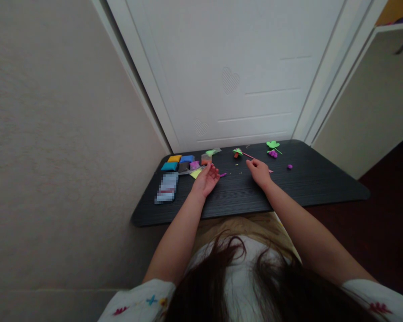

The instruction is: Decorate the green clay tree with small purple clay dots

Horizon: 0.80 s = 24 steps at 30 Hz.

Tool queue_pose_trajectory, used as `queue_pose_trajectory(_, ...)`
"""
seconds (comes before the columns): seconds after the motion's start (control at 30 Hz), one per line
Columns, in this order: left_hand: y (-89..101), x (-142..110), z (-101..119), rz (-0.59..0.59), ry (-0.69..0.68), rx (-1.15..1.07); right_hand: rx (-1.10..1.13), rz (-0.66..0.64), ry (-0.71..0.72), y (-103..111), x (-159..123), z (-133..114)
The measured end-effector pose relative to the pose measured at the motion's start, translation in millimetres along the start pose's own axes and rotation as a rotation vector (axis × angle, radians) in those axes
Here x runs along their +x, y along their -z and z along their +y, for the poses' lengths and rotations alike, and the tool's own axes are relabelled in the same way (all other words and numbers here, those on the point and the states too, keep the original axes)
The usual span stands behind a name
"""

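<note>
My left hand [208, 178] rests palm-up on the dark table [315, 183], its fingers loosely curled and apart, beside a small magenta bit of clay [223, 174] and a yellow-green packet [196, 173]. My right hand [259, 172] lies on the table with fingers curled down, its fingertips at a thin pink stick [248, 155]; whether it grips the stick I cannot make out. A small clay figure with a green top [237, 152] stands just beyond both hands.
Colour clay packets, orange [174, 158], blue [187, 158] and teal [169, 166], lie at the table's left. A blurred card [167, 188] lies near the left edge. A green clay leaf [273, 144], purple blobs [272, 154] and a purple ball [289, 166] sit right. A white door [235, 71] stands behind.
</note>
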<state>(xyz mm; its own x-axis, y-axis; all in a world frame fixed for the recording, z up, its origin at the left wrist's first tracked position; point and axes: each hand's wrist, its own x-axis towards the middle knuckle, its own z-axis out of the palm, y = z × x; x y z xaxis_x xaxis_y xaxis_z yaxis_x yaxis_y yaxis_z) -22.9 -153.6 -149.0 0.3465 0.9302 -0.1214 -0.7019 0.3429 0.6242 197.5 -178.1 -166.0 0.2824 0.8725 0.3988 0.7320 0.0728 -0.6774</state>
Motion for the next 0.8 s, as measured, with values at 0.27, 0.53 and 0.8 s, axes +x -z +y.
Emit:
queue_pose_trajectory(0.27,1.2,1.4,1.1,0.002,0.024,-0.027,0.001,0.004,0.016,-2.4,-0.1,2.6)
queue_pose_trajectory(0.53,0.7,0.4,1.0,-0.001,0.02,-0.035,-0.004,-0.009,0.007,-2.6,0.1,3.1)
queue_pose_trajectory(0.8,-2.9,-3.2,0.3,-0.028,0.013,-0.032,0.006,-0.008,-0.004,-1.0,-1.4,1.2)
